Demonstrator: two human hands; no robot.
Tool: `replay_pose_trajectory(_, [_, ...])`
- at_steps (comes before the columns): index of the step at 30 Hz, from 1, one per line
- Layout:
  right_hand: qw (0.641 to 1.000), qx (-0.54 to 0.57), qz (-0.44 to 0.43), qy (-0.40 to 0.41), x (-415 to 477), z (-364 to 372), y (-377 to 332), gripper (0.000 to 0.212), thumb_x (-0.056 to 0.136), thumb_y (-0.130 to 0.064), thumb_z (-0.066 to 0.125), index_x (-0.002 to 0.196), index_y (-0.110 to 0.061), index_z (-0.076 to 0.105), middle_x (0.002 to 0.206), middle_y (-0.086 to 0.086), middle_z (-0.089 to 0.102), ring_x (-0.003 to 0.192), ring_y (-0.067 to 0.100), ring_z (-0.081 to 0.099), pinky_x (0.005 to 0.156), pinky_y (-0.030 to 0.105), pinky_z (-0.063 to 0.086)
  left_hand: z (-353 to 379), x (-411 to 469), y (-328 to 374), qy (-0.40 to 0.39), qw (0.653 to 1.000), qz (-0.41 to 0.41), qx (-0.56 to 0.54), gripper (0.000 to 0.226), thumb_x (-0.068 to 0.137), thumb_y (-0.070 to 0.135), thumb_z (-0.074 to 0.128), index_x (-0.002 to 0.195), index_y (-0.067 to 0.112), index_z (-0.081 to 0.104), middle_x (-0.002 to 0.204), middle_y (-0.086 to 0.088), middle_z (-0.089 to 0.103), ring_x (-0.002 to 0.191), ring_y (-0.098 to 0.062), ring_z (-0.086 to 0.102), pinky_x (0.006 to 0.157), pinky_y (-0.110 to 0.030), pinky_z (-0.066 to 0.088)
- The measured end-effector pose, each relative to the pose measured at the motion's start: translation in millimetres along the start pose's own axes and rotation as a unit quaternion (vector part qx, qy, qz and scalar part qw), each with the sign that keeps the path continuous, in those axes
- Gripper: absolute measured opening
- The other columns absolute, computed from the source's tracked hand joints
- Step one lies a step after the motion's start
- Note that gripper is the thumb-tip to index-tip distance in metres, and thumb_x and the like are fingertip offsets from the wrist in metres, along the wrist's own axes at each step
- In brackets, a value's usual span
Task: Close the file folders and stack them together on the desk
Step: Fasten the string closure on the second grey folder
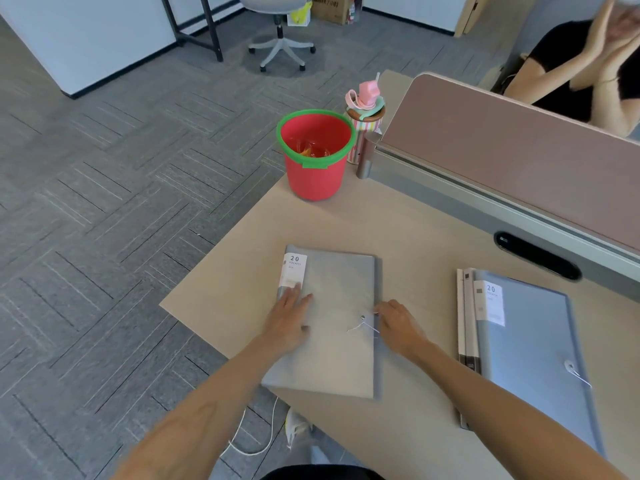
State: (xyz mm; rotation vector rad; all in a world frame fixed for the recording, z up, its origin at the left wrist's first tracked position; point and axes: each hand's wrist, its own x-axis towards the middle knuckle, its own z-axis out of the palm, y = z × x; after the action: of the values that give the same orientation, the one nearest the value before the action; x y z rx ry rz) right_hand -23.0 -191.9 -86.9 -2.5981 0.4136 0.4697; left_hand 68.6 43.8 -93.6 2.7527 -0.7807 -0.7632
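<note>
A grey file folder (337,289) lies closed near the desk's left corner, a white "20 pockets" label at its top left. My left hand (289,320) rests flat on its left half, fingers spread. My right hand (398,325) sits at its right edge, fingertips pinching the thin elastic cord (360,328) beside the round button. To the right lies a stack of folders (530,351), a closed blue-grey one on top and white edges showing beneath it on the left.
A red bucket with a green rim (316,157) stands at the desk's far corner, a pink-lidded striped cup (365,116) behind it. A pink partition (491,140) runs along the desk's back; a person sits beyond it. An office chair (280,32) stands on the carpet.
</note>
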Motion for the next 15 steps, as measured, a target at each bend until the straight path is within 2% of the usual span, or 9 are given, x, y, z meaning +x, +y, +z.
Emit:
replay_pose_trajectory(2, [0.997, 0.068, 0.040, 0.010, 0, 0, -6, 0.033, 0.091, 0.000, 0.040, 0.116, -0.003, 0.061, 0.116, 0.020, 0.056, 0.107, 0.036, 0.056, 0.091, 0.035, 0.045, -6, -8, -5, -0.002, 0.994, -0.089, -0.063, 0.078, 0.089, 0.022, 0.053, 0.154, 0.014, 0.010, 0.161, -0.017, 0.002, 0.149, -0.035, 0.003, 0.120, -0.037, 0.015])
replay_pose_trajectory(4, [0.991, 0.115, 0.068, 0.015, 0, 2, -11, 0.032, 0.088, 0.005, 0.039, 0.109, 0.003, 0.064, 0.112, 0.025, 0.058, 0.101, 0.039, 0.058, 0.086, 0.036, 0.048, -9, -11, -8, -0.011, 0.979, -0.131, -0.154, 0.086, 0.077, 0.026, 0.054, 0.152, 0.012, 0.012, 0.150, -0.016, 0.024, 0.142, -0.036, 0.022, 0.113, -0.035, 0.023])
replay_pose_trajectory(6, [0.983, 0.158, 0.088, 0.026, 1, 6, -13, 0.030, 0.084, 0.010, 0.041, 0.100, 0.009, 0.066, 0.103, 0.029, 0.062, 0.094, 0.043, 0.059, 0.074, 0.035, 0.048, -11, -9, -10, -0.013, 0.965, -0.137, -0.222, 0.091, 0.062, 0.030, 0.049, 0.148, 0.016, 0.023, 0.141, -0.011, 0.040, 0.135, -0.032, 0.036, 0.108, -0.033, 0.029])
replay_pose_trajectory(8, [0.974, 0.192, 0.112, 0.030, 1, 11, -10, 0.026, 0.075, 0.013, 0.044, 0.089, 0.011, 0.065, 0.086, 0.029, 0.063, 0.081, 0.046, 0.057, 0.061, 0.028, 0.039, -12, -2, -11, 0.008, 0.939, -0.167, -0.300, 0.085, 0.055, 0.027, 0.052, 0.138, 0.018, 0.037, 0.131, -0.008, 0.051, 0.125, -0.030, 0.047, 0.100, -0.034, 0.040])
replay_pose_trajectory(9, [0.971, 0.203, 0.120, 0.036, 2, 15, -6, 0.022, 0.071, 0.011, 0.045, 0.083, 0.011, 0.063, 0.075, 0.027, 0.059, 0.070, 0.045, 0.051, 0.057, 0.026, 0.033, -14, 1, -11, 0.022, 0.917, -0.186, -0.352, 0.079, 0.055, 0.023, 0.055, 0.132, 0.013, 0.042, 0.124, -0.008, 0.055, 0.117, -0.030, 0.053, 0.094, -0.035, 0.046])
replay_pose_trajectory(11, [0.959, 0.230, 0.155, 0.053, 3, 22, 5, 0.015, 0.066, 0.006, 0.053, 0.078, 0.010, 0.061, 0.066, 0.022, 0.053, 0.058, 0.041, 0.046, 0.054, 0.025, 0.032, -22, 1, -8, 0.037, 0.861, -0.206, -0.463, 0.062, 0.064, 0.012, 0.066, 0.122, 0.003, 0.045, 0.116, -0.008, 0.061, 0.102, -0.027, 0.061, 0.080, -0.035, 0.054])
replay_pose_trajectory(12, [0.945, 0.267, 0.179, 0.063, 1, 21, 9, 0.017, 0.066, 0.000, 0.059, 0.081, 0.006, 0.062, 0.072, 0.021, 0.058, 0.062, 0.041, 0.054, 0.054, 0.024, 0.038, -26, 2, -7, 0.029, 0.837, -0.207, -0.506, 0.051, 0.073, 0.006, 0.069, 0.120, 0.002, 0.048, 0.116, -0.009, 0.063, 0.097, -0.025, 0.063, 0.073, -0.032, 0.054])
replay_pose_trajectory(13, [0.928, 0.304, 0.204, 0.073, -4, 16, 11, 0.022, 0.065, -0.007, 0.063, 0.086, -0.003, 0.064, 0.081, 0.015, 0.059, 0.069, 0.035, 0.061, 0.056, 0.025, 0.043, -29, 3, -6, 0.015, 0.823, -0.199, -0.533, 0.041, 0.081, 0.003, 0.067, 0.119, 0.003, 0.053, 0.115, -0.011, 0.066, 0.091, -0.024, 0.064, 0.067, -0.029, 0.053])
replay_pose_trajectory(15, [0.890, 0.372, 0.252, 0.076, -12, 9, 16, 0.026, 0.068, -0.019, 0.061, 0.094, -0.020, 0.058, 0.091, 0.004, 0.054, 0.076, 0.023, 0.056, 0.062, 0.025, 0.047, -38, 5, 0, -0.010, 0.807, -0.175, -0.564, 0.030, 0.088, 0.007, 0.063, 0.118, 0.009, 0.060, 0.107, -0.009, 0.071, 0.081, -0.019, 0.067, 0.061, -0.026, 0.050])
